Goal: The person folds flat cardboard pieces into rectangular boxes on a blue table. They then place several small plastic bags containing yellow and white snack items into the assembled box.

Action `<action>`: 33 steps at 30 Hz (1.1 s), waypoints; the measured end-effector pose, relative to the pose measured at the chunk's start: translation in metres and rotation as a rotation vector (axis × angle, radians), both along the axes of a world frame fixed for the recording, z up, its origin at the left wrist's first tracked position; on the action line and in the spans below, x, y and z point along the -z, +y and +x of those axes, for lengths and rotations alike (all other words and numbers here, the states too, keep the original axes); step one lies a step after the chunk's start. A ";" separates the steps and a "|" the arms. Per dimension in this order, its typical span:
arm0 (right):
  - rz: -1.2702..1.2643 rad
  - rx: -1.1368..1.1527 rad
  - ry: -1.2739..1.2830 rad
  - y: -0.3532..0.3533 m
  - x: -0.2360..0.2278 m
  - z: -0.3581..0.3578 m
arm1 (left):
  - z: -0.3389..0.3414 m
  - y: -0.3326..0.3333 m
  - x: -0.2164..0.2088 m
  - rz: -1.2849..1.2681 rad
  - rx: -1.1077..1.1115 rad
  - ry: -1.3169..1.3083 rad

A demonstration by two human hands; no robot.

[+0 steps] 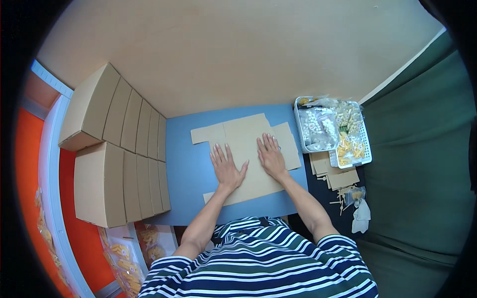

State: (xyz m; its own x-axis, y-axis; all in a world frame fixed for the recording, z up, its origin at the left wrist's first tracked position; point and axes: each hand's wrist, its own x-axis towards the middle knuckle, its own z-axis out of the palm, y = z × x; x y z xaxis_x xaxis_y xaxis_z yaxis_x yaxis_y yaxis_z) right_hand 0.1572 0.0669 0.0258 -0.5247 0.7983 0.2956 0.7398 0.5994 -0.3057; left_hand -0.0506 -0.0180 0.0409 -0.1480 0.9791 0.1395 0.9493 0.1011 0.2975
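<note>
Thing: flat brown cardboard sheet (246, 151), notched outline, creased, mid-right on the blue surface (180, 166) | Grip: left hand (228, 171) and right hand (272, 158) flattened on it, fingers extended | Room: brown cartons (119, 111) left, white baskets (367, 148) of bagged pieces right, beige wall (213, 54) far, green curtain (412, 169) right

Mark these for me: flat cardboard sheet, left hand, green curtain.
Flat cardboard sheet (244, 145): head view, on the bare middle of its upper face.
Left hand (228, 173): head view, on the back of the hand.
Green curtain (415, 149): head view, on the middle of its hanging cloth.
</note>
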 end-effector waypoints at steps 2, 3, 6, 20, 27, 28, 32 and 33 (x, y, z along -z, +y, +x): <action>0.015 0.046 -0.074 -0.004 0.007 -0.001 | 0.002 0.002 -0.007 -0.007 0.014 0.004; 0.024 0.071 -0.111 -0.006 0.010 -0.001 | 0.005 0.003 -0.009 -0.009 0.025 0.006; -0.083 0.126 -0.073 -0.038 -0.008 -0.016 | -0.002 -0.001 0.004 -0.005 0.023 0.065; -0.084 0.143 -0.107 -0.065 -0.012 -0.010 | -0.001 0.009 -0.012 -0.256 0.095 0.035; -0.143 0.421 0.254 -0.067 -0.027 -0.003 | -0.047 0.000 -0.014 0.009 -0.047 -0.770; -0.179 0.473 0.291 -0.065 -0.027 0.005 | -0.048 0.004 -0.015 0.047 -0.069 -0.743; -0.303 0.560 0.446 -0.061 -0.026 0.009 | -0.050 -0.041 -0.029 0.072 -0.230 -0.985; -0.328 0.577 0.483 -0.060 -0.025 0.010 | -0.047 -0.052 -0.036 0.029 -0.266 -1.132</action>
